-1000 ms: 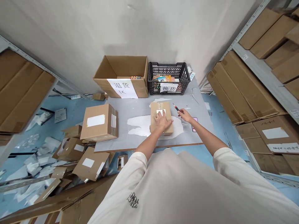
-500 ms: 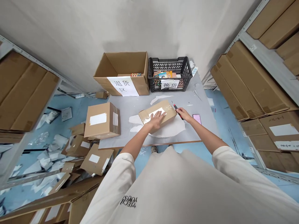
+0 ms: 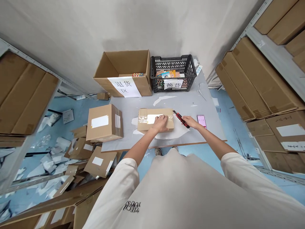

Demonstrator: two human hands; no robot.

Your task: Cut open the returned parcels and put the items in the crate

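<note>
A small taped cardboard parcel (image 3: pixel 152 118) with a white label lies lengthwise across the middle of the grey table (image 3: pixel 190 101). My left hand (image 3: pixel 160 123) presses on its right half, fingers curled over the top. My right hand (image 3: pixel 192 122) is closed round a red and black utility knife (image 3: pixel 181 119), whose tip points at the parcel's right end. A pink phone (image 3: pixel 201 121) lies just right of that hand.
A bigger sealed box (image 3: pixel 104 123) sits at the table's left edge. At the back stand an open carton (image 3: pixel 125 73) with a paper sign and a black crate (image 3: pixel 174 73) holding packets. Torn cartons litter the floor (image 3: pixel 78 152) on the left; shelves of flat boxes (image 3: pixel 257 82) line the right.
My left hand has turned the parcel from pointing away from me to lying sideways. My right hand with the knife has come closer to the parcel's right end.
</note>
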